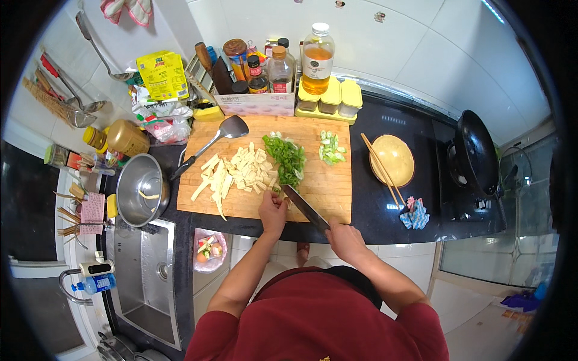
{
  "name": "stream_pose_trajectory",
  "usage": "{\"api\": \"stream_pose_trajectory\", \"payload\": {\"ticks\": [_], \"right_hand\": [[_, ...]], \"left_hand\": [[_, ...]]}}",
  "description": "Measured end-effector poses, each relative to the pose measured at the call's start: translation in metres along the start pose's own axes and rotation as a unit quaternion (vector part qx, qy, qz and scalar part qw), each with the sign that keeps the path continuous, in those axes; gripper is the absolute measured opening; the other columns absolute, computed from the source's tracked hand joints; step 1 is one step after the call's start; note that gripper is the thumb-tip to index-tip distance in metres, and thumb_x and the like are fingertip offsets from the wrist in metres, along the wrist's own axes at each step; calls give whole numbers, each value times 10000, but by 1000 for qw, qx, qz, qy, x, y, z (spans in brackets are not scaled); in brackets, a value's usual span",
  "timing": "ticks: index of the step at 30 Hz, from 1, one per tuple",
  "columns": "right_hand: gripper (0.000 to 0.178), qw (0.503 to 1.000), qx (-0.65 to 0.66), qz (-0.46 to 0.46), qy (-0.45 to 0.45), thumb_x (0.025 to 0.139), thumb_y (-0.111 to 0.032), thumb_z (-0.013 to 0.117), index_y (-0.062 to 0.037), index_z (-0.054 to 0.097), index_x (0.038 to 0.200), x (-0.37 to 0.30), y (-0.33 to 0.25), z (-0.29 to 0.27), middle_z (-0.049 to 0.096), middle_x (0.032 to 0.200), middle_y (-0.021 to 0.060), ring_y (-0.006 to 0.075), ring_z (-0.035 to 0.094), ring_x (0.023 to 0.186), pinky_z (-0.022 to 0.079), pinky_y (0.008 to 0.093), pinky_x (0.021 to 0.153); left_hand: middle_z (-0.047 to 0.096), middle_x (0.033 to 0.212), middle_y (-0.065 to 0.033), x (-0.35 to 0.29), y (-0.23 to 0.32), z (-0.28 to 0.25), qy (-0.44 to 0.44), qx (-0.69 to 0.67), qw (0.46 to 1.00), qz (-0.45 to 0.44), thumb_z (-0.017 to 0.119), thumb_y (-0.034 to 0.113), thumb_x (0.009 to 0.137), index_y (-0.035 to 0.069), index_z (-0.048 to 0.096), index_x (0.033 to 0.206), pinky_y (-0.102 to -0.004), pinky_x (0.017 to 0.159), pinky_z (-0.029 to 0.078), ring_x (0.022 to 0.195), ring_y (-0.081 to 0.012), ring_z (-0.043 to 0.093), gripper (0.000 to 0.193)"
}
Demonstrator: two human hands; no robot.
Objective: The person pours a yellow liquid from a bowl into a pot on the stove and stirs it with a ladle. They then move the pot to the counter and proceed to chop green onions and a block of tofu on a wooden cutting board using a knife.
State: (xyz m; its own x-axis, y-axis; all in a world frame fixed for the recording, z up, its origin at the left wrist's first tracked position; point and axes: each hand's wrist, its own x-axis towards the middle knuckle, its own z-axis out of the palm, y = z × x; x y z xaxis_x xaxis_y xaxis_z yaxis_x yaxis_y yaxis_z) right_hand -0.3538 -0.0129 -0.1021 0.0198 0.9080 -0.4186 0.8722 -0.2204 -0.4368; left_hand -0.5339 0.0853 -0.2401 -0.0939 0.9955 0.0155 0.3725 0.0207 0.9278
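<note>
In my right hand (346, 242) is the handle of a cleaver (307, 208), its dark blade slanting up and left over the front of the wooden cutting board (325, 192). My left hand (273, 212) is at the board's front edge, close to the blade tip, fingers drawn together; whatever they pinch is hidden. Just beyond lie chopped green scallions (288, 159) and a heap of pale yellow cut pieces and strips (244, 171). Sliced pale scallion (332, 148) forms a separate pile to the right. A spatula (233, 127) rests across the board's left side.
Right of the board are a bowl of yellow liquid (397, 153), chopsticks (376, 157), a crumpled cloth (415, 214) and a black wok (477, 150). Bottles and yellow-lidded containers (330, 99) line the back. Leftward stand a steel bowl (137, 204) and sink (129, 265).
</note>
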Motion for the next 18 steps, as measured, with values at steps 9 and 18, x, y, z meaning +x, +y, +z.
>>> {"api": "stream_pose_trajectory", "payload": {"ticks": [9,18], "right_hand": [[137,999,-43,-30,9,912,-130,524,0,508,951,12,4,12,654,749,264,460,649,761,504,544,689],[105,987,-143,-69,-1,879,-53,478,-8,523,963,28,9,14,686,761,215,374,697,735,552,475,658]], "left_hand": [[591,722,-77,-2,-7,1,-11,34,999,10,672,-4,779,33,534,938,-323,599,501,639,-194,622,214],[621,854,-168,-7,-7,7,-51,92,993,46,680,57,769,44,505,1019,-451,691,493,782,-378,617,304]]}}
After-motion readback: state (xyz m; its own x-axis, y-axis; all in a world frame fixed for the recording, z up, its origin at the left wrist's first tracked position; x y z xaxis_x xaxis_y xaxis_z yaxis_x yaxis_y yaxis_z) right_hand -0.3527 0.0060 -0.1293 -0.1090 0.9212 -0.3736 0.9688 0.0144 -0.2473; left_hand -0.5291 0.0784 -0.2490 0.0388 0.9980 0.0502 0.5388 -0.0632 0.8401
